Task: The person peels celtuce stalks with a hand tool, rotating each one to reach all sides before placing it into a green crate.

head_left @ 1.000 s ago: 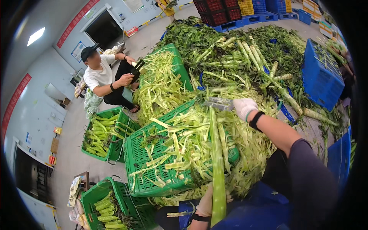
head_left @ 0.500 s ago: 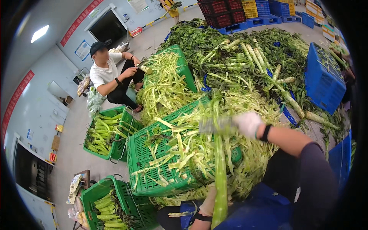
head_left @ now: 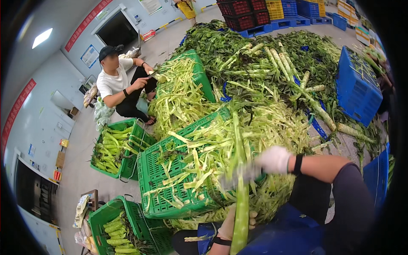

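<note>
A long green stem-lettuce stalk (head_left: 242, 204) stands slanted in front of me, its far end leaning over an upturned green crate (head_left: 158, 180). My left hand (head_left: 229, 224), in a pale glove, is closed round its near part. My gloved right hand (head_left: 274, 160) grips a motion-blurred knife (head_left: 251, 171), whose wide grey blade lies across the stalk about midway. The knife's handle is hidden in the glove. Pale peel strips (head_left: 202, 170) cover part of the crate and heap up beyond the stalk.
At left stand a green crate of peeled stalks (head_left: 111, 146) and another green crate (head_left: 102, 216). Across from me a co-worker (head_left: 117, 83) crouches, cutting a stalk. Leafy unpeeled stalks (head_left: 278, 63) lie piled ahead. A blue crate (head_left: 359, 91) tilts at right.
My right hand and the knife have moved down the stalk, toward me. My left hand still holds its near part. The co-worker's stalk has shifted slightly.
</note>
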`<state>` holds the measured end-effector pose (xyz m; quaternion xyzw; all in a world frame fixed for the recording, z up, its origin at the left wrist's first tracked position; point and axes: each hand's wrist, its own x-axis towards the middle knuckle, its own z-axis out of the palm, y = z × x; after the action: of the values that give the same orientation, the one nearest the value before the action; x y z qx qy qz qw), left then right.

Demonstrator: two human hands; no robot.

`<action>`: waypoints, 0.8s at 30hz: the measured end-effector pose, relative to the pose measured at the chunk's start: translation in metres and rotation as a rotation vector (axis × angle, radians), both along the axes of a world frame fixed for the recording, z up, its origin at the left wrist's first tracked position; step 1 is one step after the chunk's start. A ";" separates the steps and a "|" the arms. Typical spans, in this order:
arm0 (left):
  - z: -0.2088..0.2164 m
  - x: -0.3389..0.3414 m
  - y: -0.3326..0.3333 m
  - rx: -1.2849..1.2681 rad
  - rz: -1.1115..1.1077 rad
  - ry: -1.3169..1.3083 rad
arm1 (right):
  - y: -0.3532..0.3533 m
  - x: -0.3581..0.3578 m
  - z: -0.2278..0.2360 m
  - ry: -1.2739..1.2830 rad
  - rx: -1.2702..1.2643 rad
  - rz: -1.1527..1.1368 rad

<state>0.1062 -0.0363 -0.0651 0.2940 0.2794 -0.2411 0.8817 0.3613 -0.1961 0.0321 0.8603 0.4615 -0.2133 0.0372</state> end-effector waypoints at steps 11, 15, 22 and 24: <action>-0.016 -0.002 0.003 -0.078 -0.009 0.042 | 0.003 0.139 -0.036 -0.251 0.258 -0.634; 0.005 -0.008 0.003 -0.014 0.009 0.061 | 0.007 0.061 -0.011 -0.089 0.163 -0.200; -0.031 -0.028 0.009 -0.448 0.112 -0.135 | 0.023 0.135 -0.034 -0.182 0.200 -0.440; 0.008 -0.011 -0.001 -0.318 0.070 -0.029 | 0.015 0.160 -0.037 -0.193 0.097 -0.605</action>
<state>0.0951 -0.0375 -0.0574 0.1444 0.2350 -0.2473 0.9289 0.5212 -0.1812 -0.0050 0.9755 0.1889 -0.1096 -0.0253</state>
